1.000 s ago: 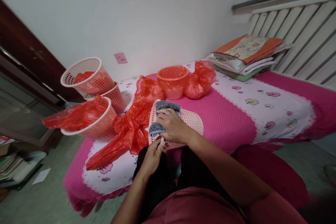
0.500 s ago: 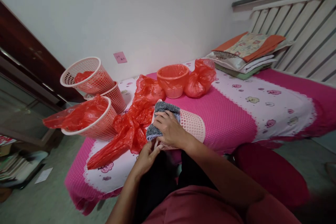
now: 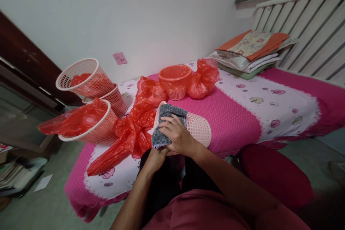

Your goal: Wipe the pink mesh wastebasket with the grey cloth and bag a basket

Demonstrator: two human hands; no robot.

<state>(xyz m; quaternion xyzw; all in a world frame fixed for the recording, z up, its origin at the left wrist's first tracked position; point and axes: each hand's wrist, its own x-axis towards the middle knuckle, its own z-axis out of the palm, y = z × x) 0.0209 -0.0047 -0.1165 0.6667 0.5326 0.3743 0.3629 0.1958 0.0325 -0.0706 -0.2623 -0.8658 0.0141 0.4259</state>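
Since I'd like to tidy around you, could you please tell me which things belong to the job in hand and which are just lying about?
In use:
grey cloth under the right hand
pale pink basket, on its side under the cloth

Apparently just lying about:
other baskets and red bags, untouched, though possibly related
folded fabrics
white paper on the floor

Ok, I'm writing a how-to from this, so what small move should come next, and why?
Perhaps slide the right hand and cloth toward the base of the basket beneath: the cloth covers part of its rim end, with that hand on top, while the holes nearer the base show uncovered.
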